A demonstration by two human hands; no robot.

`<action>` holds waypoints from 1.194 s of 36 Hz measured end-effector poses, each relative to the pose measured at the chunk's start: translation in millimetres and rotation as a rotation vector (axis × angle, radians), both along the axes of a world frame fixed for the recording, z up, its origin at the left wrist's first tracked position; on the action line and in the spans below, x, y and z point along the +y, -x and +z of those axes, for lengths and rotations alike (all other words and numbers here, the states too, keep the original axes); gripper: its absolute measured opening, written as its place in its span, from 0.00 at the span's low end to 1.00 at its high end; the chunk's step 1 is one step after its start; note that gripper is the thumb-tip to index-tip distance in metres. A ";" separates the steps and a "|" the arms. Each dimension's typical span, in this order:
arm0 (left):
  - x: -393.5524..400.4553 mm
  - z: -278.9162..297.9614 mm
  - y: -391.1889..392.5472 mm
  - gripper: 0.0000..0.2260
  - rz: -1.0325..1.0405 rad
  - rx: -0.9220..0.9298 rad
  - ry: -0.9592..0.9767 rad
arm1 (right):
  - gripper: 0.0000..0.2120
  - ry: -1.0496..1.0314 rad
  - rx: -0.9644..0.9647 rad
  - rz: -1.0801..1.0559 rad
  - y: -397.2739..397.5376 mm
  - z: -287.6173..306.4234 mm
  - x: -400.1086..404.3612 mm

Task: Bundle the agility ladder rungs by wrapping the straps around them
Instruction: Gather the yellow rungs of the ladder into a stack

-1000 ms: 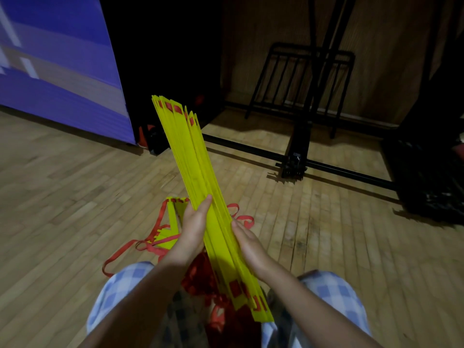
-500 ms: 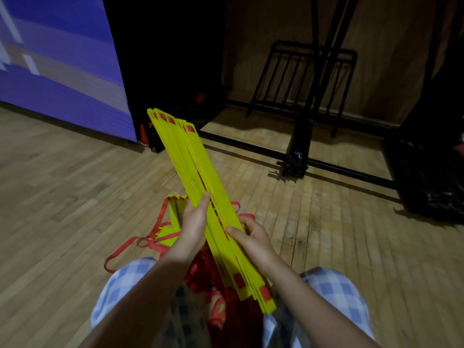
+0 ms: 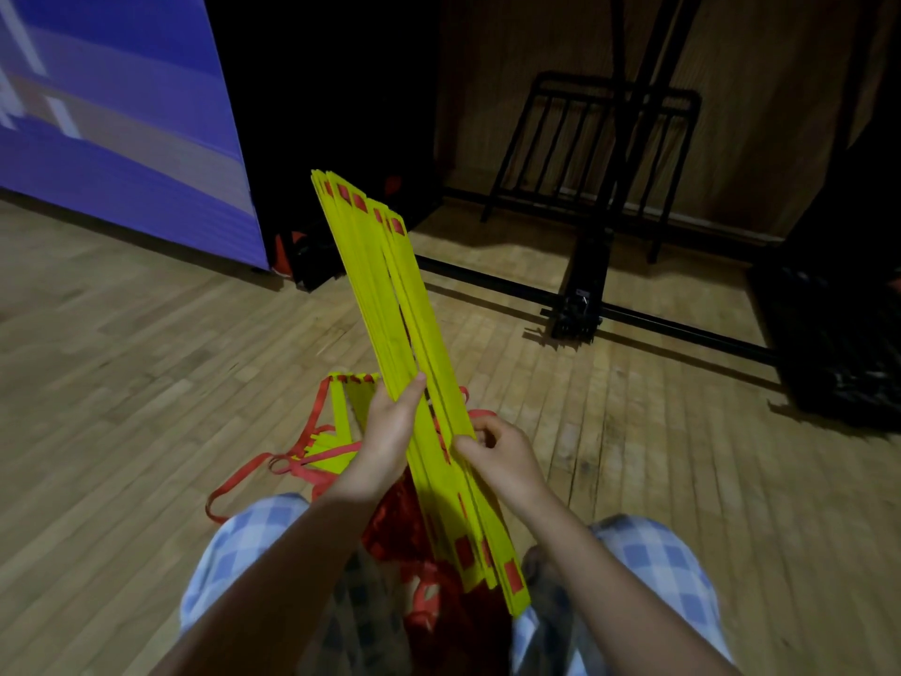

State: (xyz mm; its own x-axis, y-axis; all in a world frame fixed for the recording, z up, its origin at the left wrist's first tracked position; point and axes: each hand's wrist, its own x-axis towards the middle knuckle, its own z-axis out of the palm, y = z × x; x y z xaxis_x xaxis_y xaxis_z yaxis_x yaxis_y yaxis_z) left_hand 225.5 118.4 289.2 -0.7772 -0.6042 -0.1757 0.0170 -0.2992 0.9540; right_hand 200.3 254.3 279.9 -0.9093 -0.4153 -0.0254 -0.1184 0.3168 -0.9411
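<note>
Head view: a stack of flat yellow plastic ladder rungs (image 3: 390,304) tilts up over the lap. The left hand (image 3: 387,434) grips its left edge, thumb laid along the face; the right hand (image 3: 502,456) pinches the right edge. Red woven straps (image 3: 312,473) trail loosely across the wooden plank floor (image 3: 122,383).

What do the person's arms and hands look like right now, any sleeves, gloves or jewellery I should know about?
Both forearms are bare up to the bottom edge of the picture, with no sleeves in view. The left hand and the right hand wear no gloves, and no watch, ring or wristband shows. Below the arms, the legs are in blue-and-white checked trousers.
</note>
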 end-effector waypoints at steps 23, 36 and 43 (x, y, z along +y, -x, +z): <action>-3.5 -0.7 -1.9 0.18 -0.024 -0.048 0.072 | 0.05 0.310 -0.460 0.060 8.0 13.7 13.1; 0.8 -1.4 2.4 0.32 0.022 -0.113 -0.094 | 0.09 0.371 -0.574 0.155 -3.5 12.6 4.7; -0.7 1.2 -1.2 0.26 -0.052 0.032 -0.124 | 0.06 0.311 -0.406 0.205 -8.2 17.8 8.4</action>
State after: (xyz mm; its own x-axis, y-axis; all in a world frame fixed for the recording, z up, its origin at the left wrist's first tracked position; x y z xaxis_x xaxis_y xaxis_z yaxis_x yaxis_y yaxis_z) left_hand 226.7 117.7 290.4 -0.8135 -0.5378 -0.2213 0.0279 -0.4161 0.9089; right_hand 208.5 262.7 297.7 -0.7520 -0.6265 -0.2048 0.2435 0.0247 -0.9696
